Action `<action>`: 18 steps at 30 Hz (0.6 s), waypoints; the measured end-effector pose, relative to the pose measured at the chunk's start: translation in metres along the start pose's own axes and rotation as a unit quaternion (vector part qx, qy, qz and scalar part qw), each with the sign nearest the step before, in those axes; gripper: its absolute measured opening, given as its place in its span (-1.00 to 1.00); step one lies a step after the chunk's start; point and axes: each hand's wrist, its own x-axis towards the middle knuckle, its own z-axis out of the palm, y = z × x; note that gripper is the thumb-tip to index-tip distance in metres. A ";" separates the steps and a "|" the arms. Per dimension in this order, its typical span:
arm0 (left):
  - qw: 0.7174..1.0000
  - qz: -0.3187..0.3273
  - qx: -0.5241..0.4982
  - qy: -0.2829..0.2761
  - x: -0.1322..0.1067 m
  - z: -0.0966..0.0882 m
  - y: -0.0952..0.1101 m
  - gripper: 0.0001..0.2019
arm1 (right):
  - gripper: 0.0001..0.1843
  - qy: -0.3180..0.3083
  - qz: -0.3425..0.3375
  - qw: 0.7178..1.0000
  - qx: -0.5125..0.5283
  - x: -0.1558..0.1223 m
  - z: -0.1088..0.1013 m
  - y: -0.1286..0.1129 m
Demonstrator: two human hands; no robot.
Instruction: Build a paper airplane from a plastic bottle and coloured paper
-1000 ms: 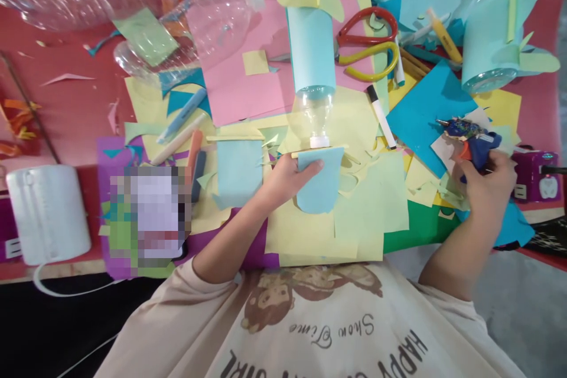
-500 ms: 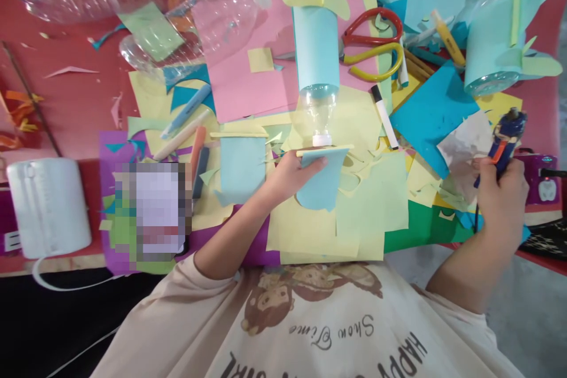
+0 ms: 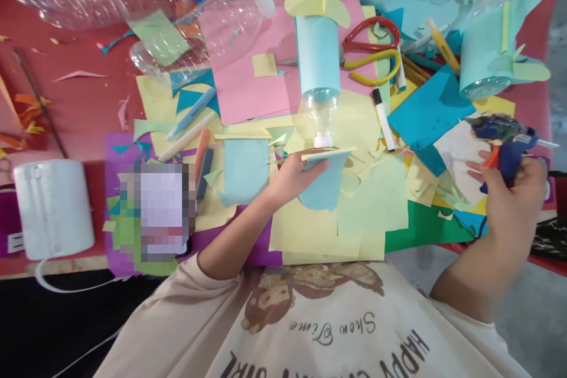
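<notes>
The left hand (image 3: 297, 174) pinches a light-blue paper piece (image 3: 322, 186) with a pale-yellow edge strip (image 3: 339, 152), near a white-capped clear plastic bottle (image 3: 321, 111). The right hand (image 3: 514, 198) grips a dark-blue glue gun (image 3: 510, 156) beside white paper (image 3: 458, 150).

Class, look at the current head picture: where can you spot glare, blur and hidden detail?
Head view: bright streaks of glare run along the top-left bottle; head view: the right hand and glue gun look a little soft, perhaps from motion, while the left hand looks clearer; head view: coarse pixel blocks hide detail at lower left.
</notes>
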 end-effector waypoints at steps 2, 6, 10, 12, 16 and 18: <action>0.999 0.043 -0.006 -0.001 -0.001 0.001 -0.001 -0.73 | -0.55 -0.024 0.035 0.992 0.122 -0.009 0.009 -0.012; 0.993 0.115 0.005 -0.018 0.000 0.003 -0.006 -0.70 | -0.84 -0.233 0.103 0.953 0.162 -0.027 0.015 -0.035; 0.982 0.184 0.027 -0.037 0.004 0.001 -0.012 -0.69 | -0.88 -0.373 0.152 0.888 0.222 -0.047 0.017 -0.050; 0.976 0.212 0.035 -0.039 0.005 0.000 -0.014 -0.69 | -0.83 -0.378 0.178 0.867 0.272 -0.058 0.023 -0.054; 0.965 0.257 0.049 -0.030 0.008 0.001 -0.016 -0.66 | -0.78 -0.377 0.186 0.866 0.272 -0.073 0.040 -0.057; 0.962 0.267 0.051 -0.019 0.008 0.002 -0.015 -0.65 | -0.79 -0.370 0.188 0.877 0.241 -0.077 0.045 -0.057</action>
